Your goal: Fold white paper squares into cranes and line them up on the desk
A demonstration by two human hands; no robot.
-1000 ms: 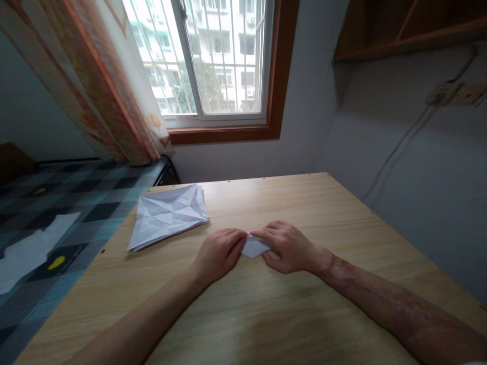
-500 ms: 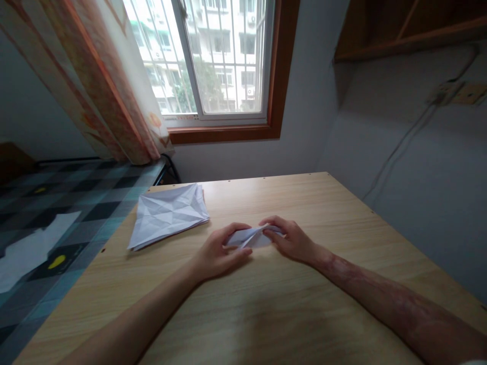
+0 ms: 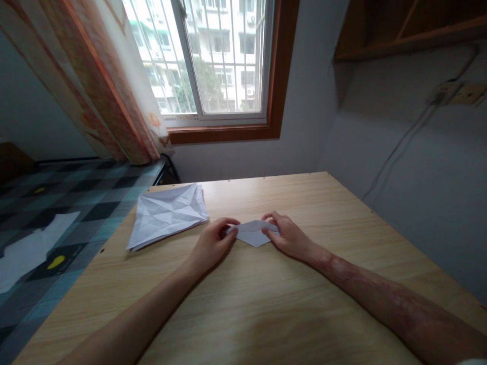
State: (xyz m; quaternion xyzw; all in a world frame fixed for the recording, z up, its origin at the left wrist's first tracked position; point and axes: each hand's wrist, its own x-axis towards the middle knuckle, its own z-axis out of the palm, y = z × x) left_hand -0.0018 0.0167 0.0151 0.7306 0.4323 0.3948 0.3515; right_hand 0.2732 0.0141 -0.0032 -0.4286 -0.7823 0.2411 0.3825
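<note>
A small folded piece of white paper [image 3: 253,233] lies on the wooden table [image 3: 266,304] between my hands, shaped like a flat downward-pointing triangle. My left hand [image 3: 211,245] pinches its left corner with thumb and fingers. My right hand [image 3: 288,234] pinches its right corner the same way. Both hands rest low on the tabletop, a short way apart, with the paper stretched between them.
A stack of creased white paper sheets [image 3: 167,215] lies on the table to the left. Beyond the table's left edge is a bed with a checked cover [image 3: 57,213]. A window [image 3: 213,61] and curtain [image 3: 99,81] are behind; a wall [image 3: 411,167] runs along the right.
The hands have moved apart and the paper has been opened out wider. It was pressed small under the fingers, then lifted and unfolded, and now it is spread flat between both pinches.
</note>
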